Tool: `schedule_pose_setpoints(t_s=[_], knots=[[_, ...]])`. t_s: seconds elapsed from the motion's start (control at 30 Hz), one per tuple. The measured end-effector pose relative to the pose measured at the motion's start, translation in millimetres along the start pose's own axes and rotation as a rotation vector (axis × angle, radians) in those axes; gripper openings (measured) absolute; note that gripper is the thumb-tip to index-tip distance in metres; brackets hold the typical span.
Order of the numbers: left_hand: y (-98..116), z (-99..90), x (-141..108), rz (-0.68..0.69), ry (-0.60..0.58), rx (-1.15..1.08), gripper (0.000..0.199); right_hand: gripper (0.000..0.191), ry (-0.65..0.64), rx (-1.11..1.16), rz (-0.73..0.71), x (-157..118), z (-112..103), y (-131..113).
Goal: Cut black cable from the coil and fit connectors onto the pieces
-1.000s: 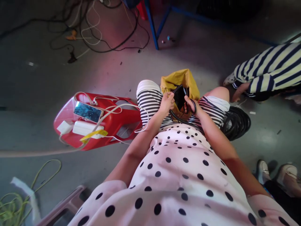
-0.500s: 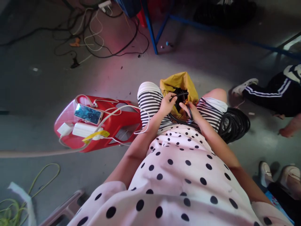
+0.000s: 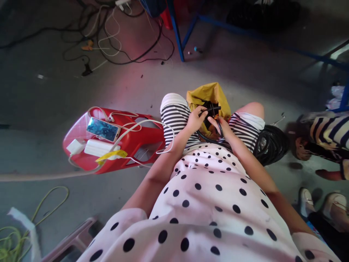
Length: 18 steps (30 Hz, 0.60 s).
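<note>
My left hand [image 3: 196,119] is closed around a black cable [image 3: 216,108], whose short end sticks out to the right over the mouth of a yellow bag [image 3: 203,95]. Facing it, my right hand [image 3: 222,126] is closed on what looks like a pair of scissors [image 3: 220,128], with a black loop handle and an orange part at the pivot. Their blades are hard to make out against the dark contents of the bag. The bag stands between my knees with dark pieces inside. More black cable runs across my lap below the hands.
On my left, a red stool [image 3: 133,145] carries a phone [image 3: 103,129], a white power bank [image 3: 99,148] and cords. A black cable coil [image 3: 272,145] lies by my right knee. A blue table leg [image 3: 176,31] stands ahead; a person in stripes [image 3: 331,133] is at right.
My hands keep almost the same hold over the bag. At right, the passer-by with dark striped trousers has gone from view, and a person in a striped top is there.
</note>
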<state>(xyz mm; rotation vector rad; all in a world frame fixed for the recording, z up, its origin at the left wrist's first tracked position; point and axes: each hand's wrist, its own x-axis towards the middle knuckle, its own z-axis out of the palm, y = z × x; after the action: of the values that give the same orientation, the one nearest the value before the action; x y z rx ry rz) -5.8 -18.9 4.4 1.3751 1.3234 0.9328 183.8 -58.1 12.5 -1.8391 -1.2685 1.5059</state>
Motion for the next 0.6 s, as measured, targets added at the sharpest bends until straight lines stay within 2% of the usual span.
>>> schedule_pose_setpoints(t_s=[0.23, 0.43, 0.6], knots=[[13, -12.5, 4, -0.123, -0.152, -0.048, 0.013, 0.067, 0.022, -0.064, -0.013, 5, -3, 4], [11, -15.0, 6, -0.144, -0.211, -0.003, 0.012, 0.079, 0.087, -0.098, -0.06, 5, -2, 21], [5, -13.4, 6, -0.159, -0.265, -0.004, 0.012, 0.075, -0.066, 0.071, 0.037, 13, 1, 22]])
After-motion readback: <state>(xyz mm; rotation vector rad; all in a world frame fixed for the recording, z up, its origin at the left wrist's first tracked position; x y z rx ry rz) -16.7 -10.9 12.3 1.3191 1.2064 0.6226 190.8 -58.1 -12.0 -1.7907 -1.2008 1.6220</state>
